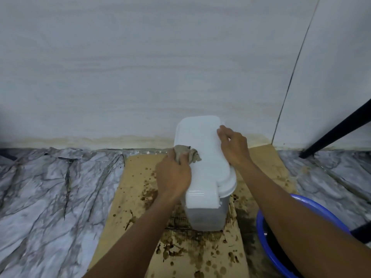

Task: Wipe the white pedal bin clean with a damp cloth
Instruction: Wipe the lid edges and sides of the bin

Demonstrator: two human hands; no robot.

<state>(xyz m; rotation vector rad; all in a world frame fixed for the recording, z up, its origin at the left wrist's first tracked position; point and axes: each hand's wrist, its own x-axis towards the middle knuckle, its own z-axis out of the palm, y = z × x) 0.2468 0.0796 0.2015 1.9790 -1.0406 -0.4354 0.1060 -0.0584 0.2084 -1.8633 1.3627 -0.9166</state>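
- White pedal bin (204,141) stands on stained cardboard (136,177) on the floor, lid down, far end near the wall.
- Our left hand (173,175) clutches a grey cloth (195,156), pressing it on the lid's left edge.
- Our right hand (233,146) curls over the lid's far right edge.
- Blue basin (265,243) sits near right.

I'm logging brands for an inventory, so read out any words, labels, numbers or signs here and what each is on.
No text can be read anywhere. The white pedal bin is plain, with no label showing; the cloth, the blue basin, the stained cardboard and the wall carry no lettering either.
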